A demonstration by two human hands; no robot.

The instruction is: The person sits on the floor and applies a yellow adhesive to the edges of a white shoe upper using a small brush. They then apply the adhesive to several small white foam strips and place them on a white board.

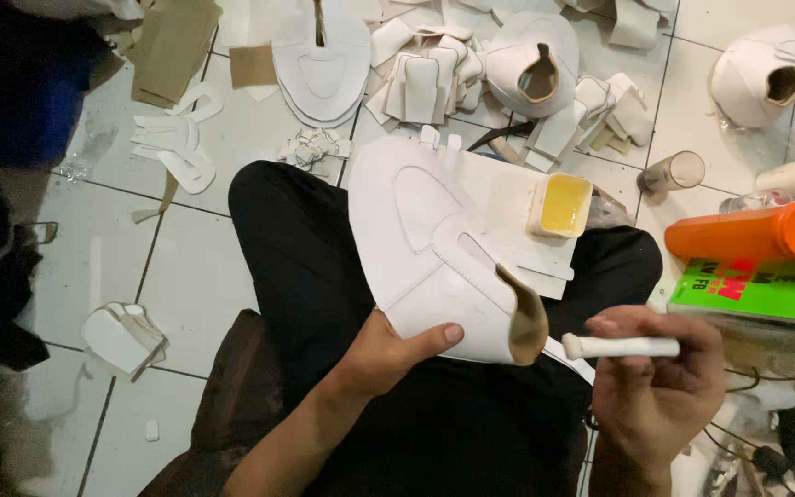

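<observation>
Left hand [388, 354] grips one white shoe upper [434, 267]; right hand [655, 387] grips one brush handle [620, 347].

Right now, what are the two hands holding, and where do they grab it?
The left hand holds a white shoe upper by its lower heel end, thumb on top. The right hand grips a white brush handle near its middle.

Single head view — steeply downward, close over lap [324, 267] and tiled floor [186, 276].

White shoe upper [425, 248], tilted, white brush handle [620, 347]
</observation>
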